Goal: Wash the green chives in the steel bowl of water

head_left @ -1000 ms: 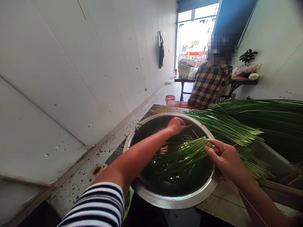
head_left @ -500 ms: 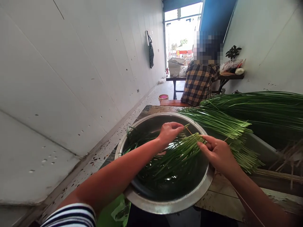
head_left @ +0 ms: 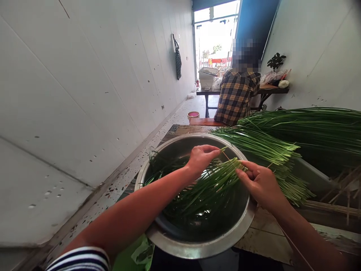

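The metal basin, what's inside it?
Inside the metal basin are long green stalks; the right hand grips a bunch near its pale ends. The left forearm and the stalks hide much of the bottom.

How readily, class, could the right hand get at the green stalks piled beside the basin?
Probably yes: the piled stalks lie close to the right hand with nothing visible between, though it pinches a bunch it may need to release.
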`<state>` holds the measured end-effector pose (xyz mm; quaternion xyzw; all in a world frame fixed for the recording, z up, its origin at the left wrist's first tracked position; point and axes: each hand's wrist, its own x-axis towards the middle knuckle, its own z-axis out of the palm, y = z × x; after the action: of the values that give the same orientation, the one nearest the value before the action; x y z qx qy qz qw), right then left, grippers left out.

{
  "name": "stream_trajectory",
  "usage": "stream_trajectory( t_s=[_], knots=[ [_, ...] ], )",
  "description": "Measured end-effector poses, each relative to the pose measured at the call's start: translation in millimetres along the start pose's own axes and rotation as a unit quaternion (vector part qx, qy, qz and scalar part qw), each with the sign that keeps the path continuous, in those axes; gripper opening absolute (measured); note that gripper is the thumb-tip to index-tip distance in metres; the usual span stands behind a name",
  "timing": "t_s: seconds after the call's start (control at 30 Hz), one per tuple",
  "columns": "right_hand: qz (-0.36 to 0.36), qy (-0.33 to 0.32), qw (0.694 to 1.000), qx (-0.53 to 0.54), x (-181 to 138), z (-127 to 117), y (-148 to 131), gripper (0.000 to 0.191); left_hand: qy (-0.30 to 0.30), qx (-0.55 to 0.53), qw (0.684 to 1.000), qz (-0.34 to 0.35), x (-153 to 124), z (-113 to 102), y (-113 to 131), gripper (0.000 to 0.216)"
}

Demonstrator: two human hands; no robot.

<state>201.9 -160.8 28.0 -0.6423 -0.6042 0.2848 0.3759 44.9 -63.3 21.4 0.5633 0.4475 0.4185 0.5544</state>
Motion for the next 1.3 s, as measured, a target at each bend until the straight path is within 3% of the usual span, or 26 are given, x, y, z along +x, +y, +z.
stream_trajectory(
  t_s=[0.3,1.3],
  knots=[
    [0.004,0.005,1.000,0.001,-2.0,-1.1,-2.5,0.044,0.012,-0.007,1.000,-0.027,1.8,-0.5,-1.4,0.019],
    [0.014,-0.004,1.000,0.020,-3.1,-1.3,-3.9,0.041,-0.001,-0.043,0.999,-0.017,2.4,-0.3,-1.9,0.015]
  ],
)
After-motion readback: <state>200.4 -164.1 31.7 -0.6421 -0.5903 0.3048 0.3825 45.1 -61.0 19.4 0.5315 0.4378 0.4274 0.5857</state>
